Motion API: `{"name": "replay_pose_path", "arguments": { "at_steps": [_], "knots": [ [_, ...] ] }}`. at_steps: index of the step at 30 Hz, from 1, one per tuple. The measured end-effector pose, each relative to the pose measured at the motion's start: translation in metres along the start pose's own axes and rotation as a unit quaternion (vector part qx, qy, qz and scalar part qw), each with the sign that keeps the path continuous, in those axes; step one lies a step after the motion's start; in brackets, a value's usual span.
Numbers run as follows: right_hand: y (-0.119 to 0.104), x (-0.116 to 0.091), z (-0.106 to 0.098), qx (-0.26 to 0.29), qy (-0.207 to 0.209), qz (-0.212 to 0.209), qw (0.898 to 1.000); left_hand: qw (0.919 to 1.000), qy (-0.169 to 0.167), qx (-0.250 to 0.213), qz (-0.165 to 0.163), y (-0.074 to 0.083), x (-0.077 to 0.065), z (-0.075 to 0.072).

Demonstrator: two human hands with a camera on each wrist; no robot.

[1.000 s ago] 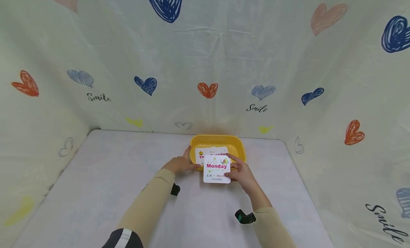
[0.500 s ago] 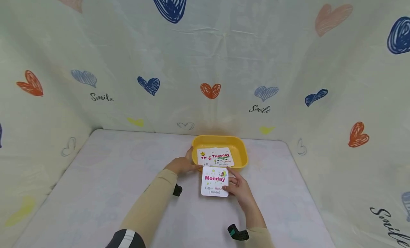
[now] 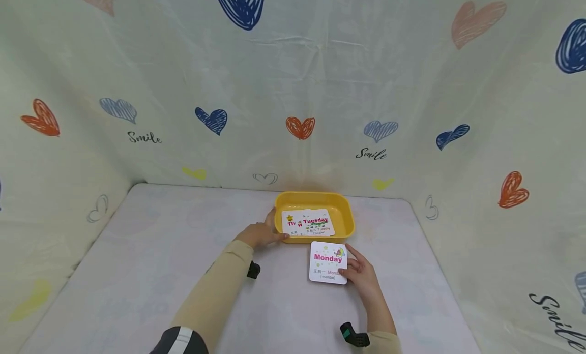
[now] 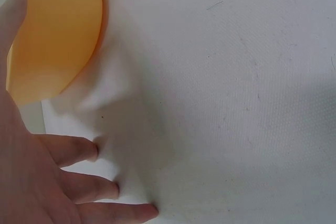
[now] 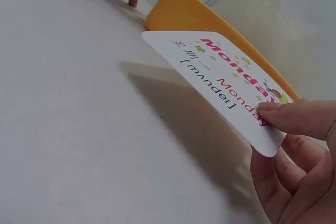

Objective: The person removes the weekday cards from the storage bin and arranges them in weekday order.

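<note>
My right hand (image 3: 361, 275) pinches a square white card (image 3: 328, 262) printed "Monday" by its right edge. In the right wrist view the thumb (image 5: 294, 116) presses the printed face and the other fingers lie beneath. The card (image 5: 210, 72) is held tilted above the table, casting a shadow. My left hand (image 3: 258, 233) touches the left front corner of a yellow tray (image 3: 345, 216). The left wrist view shows spread, fairly straight fingers (image 4: 89, 186) beside the tray wall (image 4: 63, 35). Overlapping cards lie in the tray, the top one (image 3: 319, 223) reading "Tuesday".
The white table (image 3: 183, 272) runs back to a hanging sheet (image 3: 320, 79) printed with hearts and "Smile". The tray stands close to the table's back edge. Black cameras (image 3: 354, 335) sit at both wrists.
My right hand has drawn the Monday card out from over the tray, toward me, then to the right. The Tuesday card is now more visible. The left hand stays at the tray.
</note>
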State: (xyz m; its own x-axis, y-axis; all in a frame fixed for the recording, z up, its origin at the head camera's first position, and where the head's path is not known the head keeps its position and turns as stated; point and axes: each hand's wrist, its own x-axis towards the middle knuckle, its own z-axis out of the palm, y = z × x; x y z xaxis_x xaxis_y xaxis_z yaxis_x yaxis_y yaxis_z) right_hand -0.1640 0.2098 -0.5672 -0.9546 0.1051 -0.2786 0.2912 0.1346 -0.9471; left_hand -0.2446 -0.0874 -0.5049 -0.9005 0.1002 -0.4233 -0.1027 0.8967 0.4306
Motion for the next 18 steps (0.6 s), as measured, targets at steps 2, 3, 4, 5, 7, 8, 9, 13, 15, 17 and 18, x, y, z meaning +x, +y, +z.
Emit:
{"name": "replay_pose_path", "arguments": {
  "at_steps": [2, 3, 4, 5, 7, 8, 9, 13, 15, 17, 18],
  "knots": [
    [0.002, 0.001, -0.008, -0.006, 0.016, 0.009, 1.000, 1.0000, -0.001, -0.001, -0.002, 0.000, 0.000, 0.000],
    [0.002, 0.001, -0.012, -0.011, 0.023, 0.011, 1.000, 1.0000, -0.003, -0.002, -0.004, 0.000, -0.001, -0.001],
    [0.002, 0.001, -0.016, -0.014, 0.030, 0.013, 0.999, 1.0000, -0.004, -0.003, -0.005, 0.000, 0.000, -0.001],
    [0.002, 0.001, -0.020, -0.017, 0.035, 0.012, 0.999, 1.0000, -0.005, -0.003, -0.007, 0.000, -0.001, -0.001],
    [0.003, 0.001, -0.026, -0.024, 0.044, 0.012, 0.999, 0.9999, -0.007, -0.004, -0.009, 0.000, -0.001, -0.001],
    [0.003, 0.001, -0.029, -0.026, 0.048, 0.012, 0.998, 0.9999, -0.008, -0.004, -0.009, 0.000, -0.001, -0.001],
    [0.003, 0.001, -0.032, -0.029, 0.052, 0.011, 0.998, 0.9999, -0.008, -0.004, -0.009, 0.000, -0.001, -0.001],
    [0.005, 0.004, -0.042, -0.030, 0.077, 0.015, 0.996, 0.9999, -0.012, -0.007, -0.005, 0.000, -0.002, -0.002],
    [0.006, 0.006, -0.046, -0.026, 0.090, 0.017, 0.995, 0.9999, -0.014, -0.007, -0.003, 0.000, -0.003, -0.002],
    [0.008, 0.008, -0.049, -0.025, 0.102, 0.014, 0.994, 0.9999, -0.015, -0.007, -0.002, 0.000, -0.003, -0.002],
    [0.009, 0.008, -0.051, -0.026, 0.109, 0.011, 0.994, 0.9999, -0.015, -0.006, -0.002, 0.000, -0.003, -0.002]
  ]
}}
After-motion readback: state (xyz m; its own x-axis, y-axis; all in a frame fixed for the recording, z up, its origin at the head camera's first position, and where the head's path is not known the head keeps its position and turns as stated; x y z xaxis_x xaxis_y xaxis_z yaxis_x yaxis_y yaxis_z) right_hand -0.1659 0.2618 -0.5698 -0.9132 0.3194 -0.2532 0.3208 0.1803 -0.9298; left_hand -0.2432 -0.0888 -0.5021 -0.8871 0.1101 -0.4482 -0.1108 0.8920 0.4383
